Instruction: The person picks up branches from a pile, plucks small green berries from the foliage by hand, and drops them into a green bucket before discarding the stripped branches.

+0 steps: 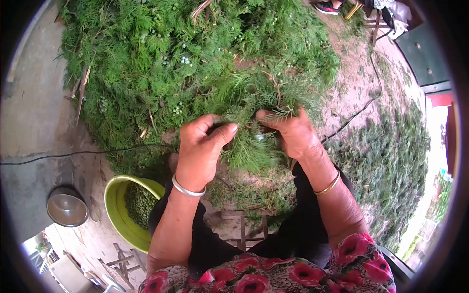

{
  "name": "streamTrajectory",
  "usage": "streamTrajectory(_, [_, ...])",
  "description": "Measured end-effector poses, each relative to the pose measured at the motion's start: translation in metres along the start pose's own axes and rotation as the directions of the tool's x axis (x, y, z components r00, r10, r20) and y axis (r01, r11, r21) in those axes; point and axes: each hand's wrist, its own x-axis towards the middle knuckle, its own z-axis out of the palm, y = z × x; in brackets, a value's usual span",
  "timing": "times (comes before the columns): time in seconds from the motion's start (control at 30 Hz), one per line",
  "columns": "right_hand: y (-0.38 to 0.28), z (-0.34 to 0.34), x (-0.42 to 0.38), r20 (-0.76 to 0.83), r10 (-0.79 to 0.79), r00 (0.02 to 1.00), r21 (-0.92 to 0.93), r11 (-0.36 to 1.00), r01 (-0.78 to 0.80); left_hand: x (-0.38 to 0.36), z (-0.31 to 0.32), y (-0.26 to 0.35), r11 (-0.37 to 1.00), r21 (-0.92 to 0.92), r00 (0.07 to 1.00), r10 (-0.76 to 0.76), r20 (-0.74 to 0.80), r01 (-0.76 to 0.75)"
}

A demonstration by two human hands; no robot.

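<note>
Between my two hands is a green conifer sprig [251, 146] with a few pale bluish berries and a thin reddish-brown stem. My left hand [201, 141], with a silver bangle at the wrist, is closed at the sprig's left side, thumb pressed toward the curled fingers. Closed round the sprig's stem at the right is my right hand [293, 129], a gold bangle at its wrist. The fingertips of both hands are partly hidden by foliage. A large pile of cut branches [141, 58] with berry clusters lies just beyond the hands.
A yellow-green bucket [111, 207] holding many green berries stands left of my legs, near a metal bowl [67, 209]. Black cables [359, 110] cross the ground. More cut greenery [391, 171] lies at right. Part of another person's shoe [326, 8] shows at the top right.
</note>
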Motion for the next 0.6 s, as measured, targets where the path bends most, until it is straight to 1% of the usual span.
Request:
streamTrajectory(0.03, [0.006,-0.002,0.001,0.034,-0.145,0.989,-0.242,0.959,0.149,-0.003,0.002,0.005,0.976,0.205,0.993,0.092,-0.075,-0.075])
streamTrajectory(0.07, [0.0,-0.001,0.001,0.034,-0.146,0.989,-0.242,0.959,0.15,-0.004,0.004,0.008,0.905,0.406,0.972,0.195,-0.128,-0.128])
streamTrajectory(0.1, [-0.011,0.004,0.0,-0.089,-0.014,0.996,-0.081,0.997,0.007,-0.002,-0.002,0.006,0.884,0.449,0.946,0.247,-0.209,-0.132])
streamTrajectory(0.13, [-0.022,0.008,-0.002,-0.185,0.136,0.973,0.097,0.988,-0.12,0.0,-0.009,0.008,0.975,0.199,0.95,0.153,-0.273,-0.1])
streamTrajectory(0.17, [-0.028,0.009,-0.002,-0.251,0.295,0.922,0.283,0.933,-0.221,0.002,-0.019,0.013,0.99,-0.044,0.966,0.118,-0.232,-0.132])
streamTrajectory(0.2, [-0.013,0.002,0.002,-0.253,0.293,0.922,0.286,0.933,-0.218,0.003,-0.027,0.018,0.948,-0.284,0.979,0.095,-0.179,-0.144])
streamTrajectory(0.23, [0.015,-0.012,0.008,-0.19,-0.072,0.979,0.053,0.995,0.083,0.003,-0.032,0.021,0.892,-0.444,0.993,0.041,-0.113,-0.087])
streamTrajectory(0.27, [0.017,-0.012,0.009,-0.046,-0.409,0.912,-0.149,0.905,0.398,0.004,-0.031,0.02,0.892,-0.443,0.993,0.042,-0.11,-0.086])
streamTrajectory(0.3, [0.011,-0.019,0.003,-0.096,-0.193,0.977,-0.363,0.92,0.146,0.005,-0.028,0.016,0.86,-0.509,0.997,0.057,0.052,-0.023])
streamTrajectory(0.33, [0.008,-0.017,0.0,-0.095,-0.193,0.977,-0.364,0.92,0.147,0.005,-0.025,0.012,0.825,-0.562,0.974,0.083,0.209,0.05])
streamTrajectory(0.37, [0.003,-0.011,-0.001,-0.15,-0.125,0.981,-0.603,0.798,0.009,0.004,-0.019,0.007,0.797,-0.596,0.956,0.095,0.279,0.095])
streamTrajectory(0.4, [0.002,-0.007,-0.002,-0.221,-0.074,0.972,-0.786,0.604,-0.133,-0.001,-0.005,0.012,0.789,-0.601,0.961,0.054,0.272,0.126])
streamTrajectory(0.43, [0.002,-0.007,-0.002,-0.219,-0.073,0.973,-0.787,0.603,-0.131,-0.003,0.001,0.01,0.882,-0.46,0.96,0.038,0.277,0.098])
streamTrajectory(0.47, [0.003,-0.01,-0.002,-0.07,-0.106,0.992,-0.903,0.429,-0.018,-0.005,0.007,0.008,0.95,-0.305,0.96,0.021,0.28,0.068])
streamTrajectory(0.5, [0.004,-0.011,-0.002,0.083,-0.107,0.991,-0.966,0.237,0.107,-0.009,0.016,0.009,0.988,-0.15,0.981,-0.01,0.194,0.039])
streamTrajectory(0.53, [0.005,-0.011,-0.002,0.086,-0.105,0.991,-0.965,0.237,0.109,-0.011,0.024,0.009,1.0,0.012,0.994,-0.026,0.103,0.025])
streamTrajectory(0.57, [0.006,-0.011,-0.003,0.17,-0.13,0.977,-0.976,0.112,0.185,-0.008,0.028,-0.002,0.965,0.217,0.988,0.154,0.001,-0.15])
streamTrajectory(0.6, [0.007,-0.011,-0.003,0.255,-0.143,0.956,-0.967,-0.017,0.255,-0.005,0.027,-0.011,0.965,0.217,0.988,0.154,-0.001,-0.15])
